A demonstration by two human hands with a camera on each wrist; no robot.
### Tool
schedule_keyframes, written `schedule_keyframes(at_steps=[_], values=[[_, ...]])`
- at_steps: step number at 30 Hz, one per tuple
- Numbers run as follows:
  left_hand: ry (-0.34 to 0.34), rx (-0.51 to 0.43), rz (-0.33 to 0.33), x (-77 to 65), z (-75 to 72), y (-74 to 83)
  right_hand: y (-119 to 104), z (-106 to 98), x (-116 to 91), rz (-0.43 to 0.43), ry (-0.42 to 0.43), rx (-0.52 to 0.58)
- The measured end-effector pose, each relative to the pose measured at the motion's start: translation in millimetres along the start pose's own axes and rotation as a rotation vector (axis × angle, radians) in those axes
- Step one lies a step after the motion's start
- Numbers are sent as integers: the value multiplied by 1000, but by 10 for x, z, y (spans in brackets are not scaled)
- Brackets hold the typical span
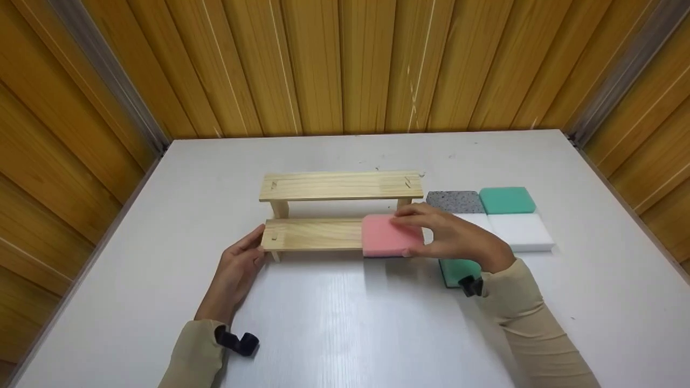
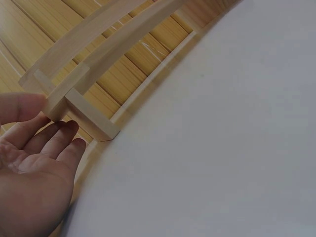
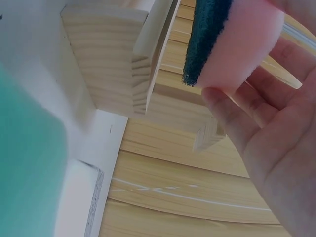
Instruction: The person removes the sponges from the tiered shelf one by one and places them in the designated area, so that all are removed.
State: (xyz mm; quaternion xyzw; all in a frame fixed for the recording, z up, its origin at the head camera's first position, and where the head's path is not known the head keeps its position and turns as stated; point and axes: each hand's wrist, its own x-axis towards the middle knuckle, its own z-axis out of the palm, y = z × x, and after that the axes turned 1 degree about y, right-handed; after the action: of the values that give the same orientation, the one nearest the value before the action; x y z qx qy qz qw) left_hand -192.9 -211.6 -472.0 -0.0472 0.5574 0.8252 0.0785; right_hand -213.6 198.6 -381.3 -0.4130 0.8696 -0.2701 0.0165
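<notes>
A two-step wooden stand (image 1: 315,235) sits on the white table, its rear board higher than its front one. My left hand (image 1: 234,272) holds the left end of the front board. In the left wrist view, the thumb (image 2: 22,107) and fingertips meet at the board's end, beside a leg (image 2: 94,116). Between thumb and fingers, my right hand (image 1: 458,237) pinches a pink sponge (image 1: 385,236) at the front board's right end. Its dark green scouring layer (image 3: 205,42) faces down toward the board, with a gap showing in the right wrist view.
Right of the stand lie a grey speckled sponge (image 1: 455,201), a green sponge (image 1: 508,200) and white sponges (image 1: 522,231). Another green sponge (image 1: 455,272) lies nearer, partly under my right wrist. Wood-patterned walls (image 1: 366,70) stand behind and at both sides of the table.
</notes>
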Motion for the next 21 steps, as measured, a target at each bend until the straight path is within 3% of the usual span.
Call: schedule_keyframes(at_steps=[16, 21], values=[[-10, 14, 6, -6, 0, -1, 129, -116, -230, 90, 19, 7], [-5, 15, 7, -2, -5, -6, 167, -163, -300, 75, 39, 8]])
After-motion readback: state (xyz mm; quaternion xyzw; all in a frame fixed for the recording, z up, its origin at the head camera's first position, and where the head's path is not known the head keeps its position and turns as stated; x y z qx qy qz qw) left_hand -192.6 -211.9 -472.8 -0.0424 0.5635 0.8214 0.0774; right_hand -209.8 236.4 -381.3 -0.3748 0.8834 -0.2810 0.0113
